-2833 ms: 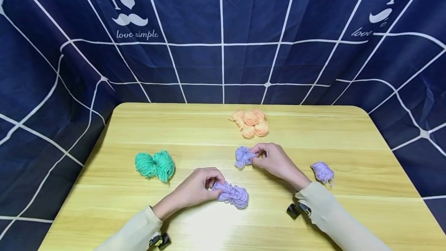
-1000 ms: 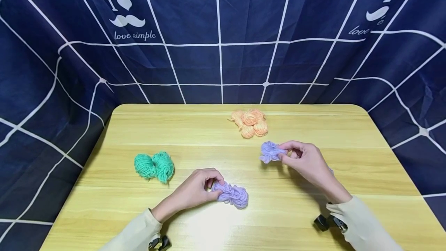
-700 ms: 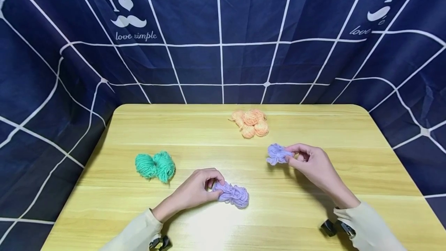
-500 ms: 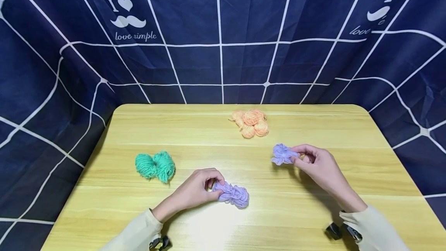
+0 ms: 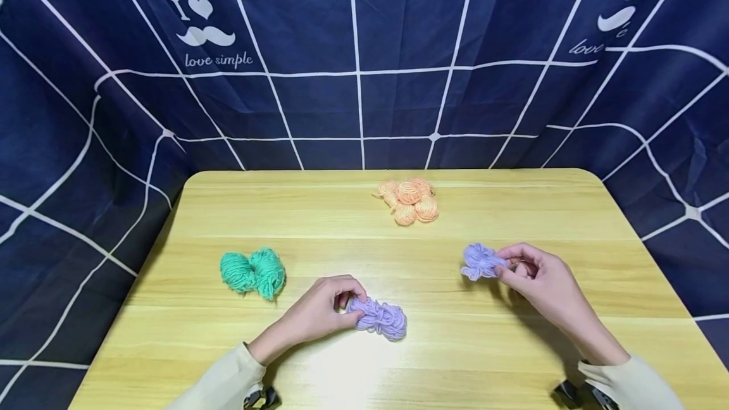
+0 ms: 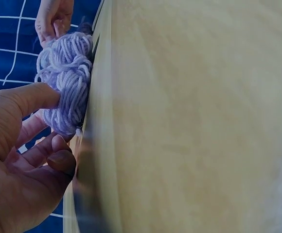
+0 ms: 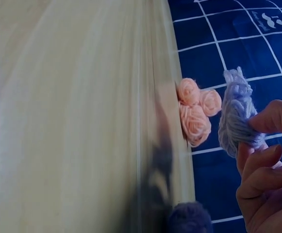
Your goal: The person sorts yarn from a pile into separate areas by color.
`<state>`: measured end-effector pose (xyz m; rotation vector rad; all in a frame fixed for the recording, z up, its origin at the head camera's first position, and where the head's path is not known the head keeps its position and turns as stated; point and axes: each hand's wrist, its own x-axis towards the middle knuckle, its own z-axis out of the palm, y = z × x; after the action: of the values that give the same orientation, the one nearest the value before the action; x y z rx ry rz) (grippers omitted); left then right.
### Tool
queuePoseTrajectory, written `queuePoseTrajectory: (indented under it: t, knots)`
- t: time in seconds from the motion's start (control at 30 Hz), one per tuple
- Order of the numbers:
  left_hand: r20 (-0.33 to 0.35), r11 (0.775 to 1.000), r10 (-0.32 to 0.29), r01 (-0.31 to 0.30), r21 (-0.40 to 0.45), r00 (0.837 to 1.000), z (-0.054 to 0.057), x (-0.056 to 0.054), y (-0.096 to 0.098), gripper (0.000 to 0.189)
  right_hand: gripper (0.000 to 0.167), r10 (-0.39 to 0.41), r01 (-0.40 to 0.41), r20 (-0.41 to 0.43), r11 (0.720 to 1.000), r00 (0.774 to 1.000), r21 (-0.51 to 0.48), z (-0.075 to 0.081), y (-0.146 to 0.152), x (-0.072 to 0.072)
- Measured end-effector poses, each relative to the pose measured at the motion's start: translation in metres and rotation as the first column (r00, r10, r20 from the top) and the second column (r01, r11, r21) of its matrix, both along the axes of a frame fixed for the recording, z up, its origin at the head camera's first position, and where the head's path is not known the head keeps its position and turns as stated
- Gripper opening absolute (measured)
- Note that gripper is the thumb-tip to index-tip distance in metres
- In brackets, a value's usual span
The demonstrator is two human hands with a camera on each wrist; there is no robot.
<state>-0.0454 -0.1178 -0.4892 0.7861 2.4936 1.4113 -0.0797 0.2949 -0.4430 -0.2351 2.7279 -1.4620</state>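
My left hand (image 5: 320,310) pinches the left end of a lilac skein of yarn (image 5: 388,321), which lies on the table near the middle front. In the left wrist view the thumb presses on this skein's looped strands (image 6: 68,99). To the right, my right hand (image 5: 549,283) holds a smaller lilac yarn bundle (image 5: 479,261) between thumb and fingers, raised a little over its shadow on the table. Its tied loops (image 7: 238,111) show in the right wrist view. Another purple yarn bundle (image 7: 189,218) sits at the bottom of that view; in the head view the right hand and forearm hide it.
A green yarn skein (image 5: 253,272), tied at its middle, lies on the left of the wooden table (image 5: 285,207). Several peach yarn balls (image 5: 411,200) cluster near the back edge. A dark blue curtain with white lines (image 5: 319,106) surrounds the back and sides.
My right hand has lifted the smaller lilac bundle and carried it to the right, away from the left hand. The left hand and its skein have stayed in place.
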Motion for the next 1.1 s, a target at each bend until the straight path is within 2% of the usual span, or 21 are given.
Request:
queuePoseTrajectory:
  t: [0.23,0.53,0.77,0.93,1.1]
  knots:
    - [-0.001,1.0,0.001,-0.001,0.006,1.0,0.0,0.0,0.0,0.021,0.019,-0.017,0.018,-0.037,0.999,0.999,0.04,-0.004,0.012,0.01]
    - [0.007,1.0,0.003,-0.004,0.007,1.0,0.0,0.001,0.0,0.021,0.02,-0.049,0.051,-0.053,0.998,0.997,0.045,-0.007,0.026,0.022]
    - [0.001,1.0,-0.001,0.001,0.001,1.0,0.001,0.001,0.001,0.022,0.018,-0.078,0.086,-0.077,0.99,0.994,0.11,-0.007,0.038,0.034]
    - [-0.008,1.0,-0.003,0.003,-0.005,1.0,0.0,0.0,0.001,0.022,0.019,-0.088,0.092,-0.062,0.993,0.994,0.075,-0.009,0.045,0.037]
    - [-0.011,1.0,-0.001,0.001,-0.003,1.0,0.0,0.001,0.001,0.022,0.018,-0.104,0.111,-0.072,0.988,0.992,0.106,-0.013,0.053,0.039]
